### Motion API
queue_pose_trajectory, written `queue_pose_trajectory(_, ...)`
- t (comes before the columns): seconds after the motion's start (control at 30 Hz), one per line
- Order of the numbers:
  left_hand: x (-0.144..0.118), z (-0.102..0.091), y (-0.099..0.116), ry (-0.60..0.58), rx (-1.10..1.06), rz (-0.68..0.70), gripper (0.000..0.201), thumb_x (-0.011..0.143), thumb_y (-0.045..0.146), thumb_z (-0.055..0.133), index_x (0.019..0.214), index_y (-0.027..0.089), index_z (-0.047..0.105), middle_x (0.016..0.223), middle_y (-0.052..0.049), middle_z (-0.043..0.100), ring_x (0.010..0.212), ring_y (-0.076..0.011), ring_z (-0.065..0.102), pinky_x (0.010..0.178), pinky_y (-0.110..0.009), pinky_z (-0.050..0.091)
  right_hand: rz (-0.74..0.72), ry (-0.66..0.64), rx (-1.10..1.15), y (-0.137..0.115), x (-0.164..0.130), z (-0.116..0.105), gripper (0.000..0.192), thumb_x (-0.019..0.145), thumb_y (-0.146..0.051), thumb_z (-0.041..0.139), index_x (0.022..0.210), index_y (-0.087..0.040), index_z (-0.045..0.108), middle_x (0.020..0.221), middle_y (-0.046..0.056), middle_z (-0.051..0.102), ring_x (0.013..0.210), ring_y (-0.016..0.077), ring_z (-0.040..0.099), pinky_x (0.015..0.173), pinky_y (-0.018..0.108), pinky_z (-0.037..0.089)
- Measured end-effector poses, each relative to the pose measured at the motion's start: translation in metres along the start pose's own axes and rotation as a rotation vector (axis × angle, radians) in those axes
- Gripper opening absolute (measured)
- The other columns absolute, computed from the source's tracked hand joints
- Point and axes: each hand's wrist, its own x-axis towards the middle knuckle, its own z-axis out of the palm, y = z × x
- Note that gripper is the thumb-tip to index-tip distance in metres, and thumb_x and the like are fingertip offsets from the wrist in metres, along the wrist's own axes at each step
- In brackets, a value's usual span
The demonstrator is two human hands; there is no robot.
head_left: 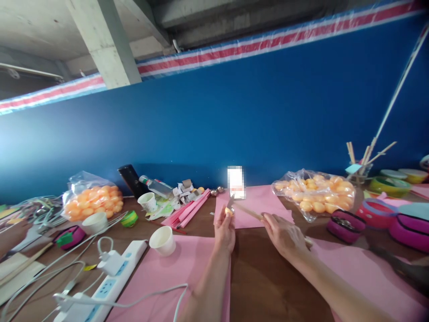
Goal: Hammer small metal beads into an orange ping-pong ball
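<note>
Head view: a light, fragile orange ball (229, 211) is pinched by the left hand (224, 230); at three o'clock, a stiff wooden-handled knife (246, 210) is gripped by the right hand (283, 232).

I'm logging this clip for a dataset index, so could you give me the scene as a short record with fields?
Setting: brown table against a blue wall
Left hand: raised, pinching a small orange ball in its grip
Right hand: holding a wooden-handled tool, its metal tip at the ball
Under the hands: pink paper sheet
Left side: bag of orange balls, paper cups, white power strip with cables
Right side: second bag of orange balls, pink round cases, coloured bowls
</note>
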Motion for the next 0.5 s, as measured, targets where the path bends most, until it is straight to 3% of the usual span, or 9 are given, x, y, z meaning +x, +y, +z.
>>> queue_pose_trajectory(0.2,0.0001,0.0002,0.0030,0.082,-0.036,-0.025,0.019,0.071,0.009,0.060,0.089,0.016,0.060,0.092,-0.006,0.063,0.083,-0.0117,0.061,0.081,-0.024,0.047,0.011,0.040,-0.007,0.0008,0.0006,-0.0002,0.026,0.088,-0.035,0.034,0.100,-0.023,0.053,0.084,0.002,0.064,0.070,0.0131,0.058,0.052,0.022,0.031)
queue_pose_trajectory(0.37,-0.0014,0.0003,0.0042,0.035,-0.039,-0.038,0.014,0.071,0.012,0.061,0.085,0.015,0.060,0.091,-0.006,0.064,0.086,-0.0139,0.062,0.082,-0.025,0.047,-0.018,0.034,-0.003,0.0015,-0.0004,0.0011,0.025,0.087,-0.034,0.034,0.099,-0.024,0.055,0.081,0.002,0.064,0.067,0.0127,0.058,0.051,0.021,0.031)
queue_pose_trajectory(0.5,-0.0020,0.0020,0.0038,0.068,-0.063,-0.048,0.009,0.073,0.013,0.059,0.082,0.014,0.059,0.089,-0.007,0.065,0.087,-0.0156,0.062,0.083,-0.028,0.047,0.007,0.061,0.009,0.0029,-0.0009,0.0043,0.027,0.088,-0.035,0.034,0.101,-0.024,0.054,0.081,0.002,0.064,0.070,0.0129,0.058,0.054,0.021,0.033)
